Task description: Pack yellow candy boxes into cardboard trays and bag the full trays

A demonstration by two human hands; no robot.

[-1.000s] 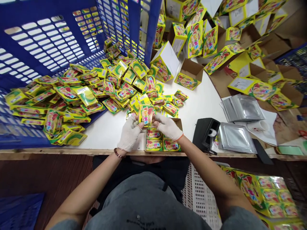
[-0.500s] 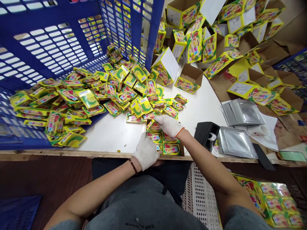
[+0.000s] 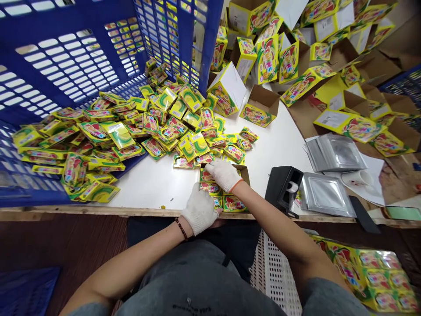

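"White knit covers the left hand (image 3: 200, 210), and its palm side is set over the near left corner of the filled carton (image 3: 247, 175). How do its fingers stand?"

"Close together along the left wall, with the thumb bare at the near edge. I can't tell whether they pinch the cardboard."

"And the right hand (image 3: 224, 174)?"

"It reaches over the far left part of the carton, fingers bunched low at the small packs (image 3: 234, 202) inside. Whether they clamp one or only press, I can't tell; the glove hides it."

"Where does that carton sit?"

"Right by the wooden front edge of the counter (image 3: 148, 188). Smooth white surface shows on its left, and a narrower stretch on its right, up to the black tape dispenser (image 3: 279, 188). At the far rim it's tight: loose packs (image 3: 164, 118) lie just beyond, spilling from the blue slatted crate (image 3: 210, 44)."

"What are the surfaces like?"

"Flat, glossy yellow-green blocks for the packs, and plain brown card inside the carton. Past the dispenser are shiny, clear plastic trays (image 3: 325, 195) with raised square outlines. An open-topped printed box (image 3: 258, 115) stands farther back. Dark round beads make up the bracelet (image 3: 180, 229) on the left wrist, while an orange hem rings the right glove."
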